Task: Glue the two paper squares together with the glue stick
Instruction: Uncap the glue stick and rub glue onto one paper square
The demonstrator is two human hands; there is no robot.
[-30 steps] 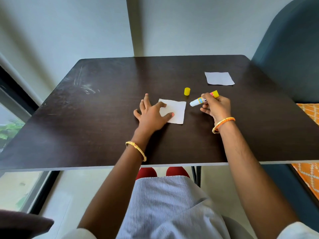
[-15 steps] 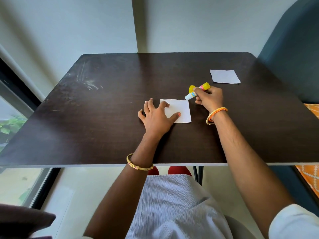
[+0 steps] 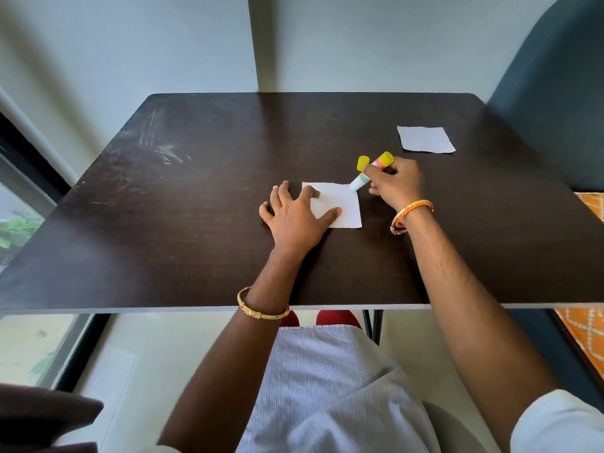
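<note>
A white paper square [image 3: 341, 204] lies near the middle of the dark table [image 3: 196, 223]. My left hand [image 3: 294, 217] presses flat on its left part, index finger and thumb spread over the sheet. My right hand [image 3: 395, 181] grips an uncapped glue stick [image 3: 369, 173], yellow base up, its white tip touching the sheet's far right corner. The yellow cap [image 3: 362, 163] stands on the table just behind the stick. A second paper square [image 3: 425, 139] lies farther back on the right.
A dark blue chair back [image 3: 555, 93] rises at the table's right edge. A window [image 3: 19, 223] runs along the left. The wall stands right behind the table's far edge.
My right hand has brought the glue stick down and to the left until its tip meets the paper's far right corner. The left hand stays pressed on the sheet.
</note>
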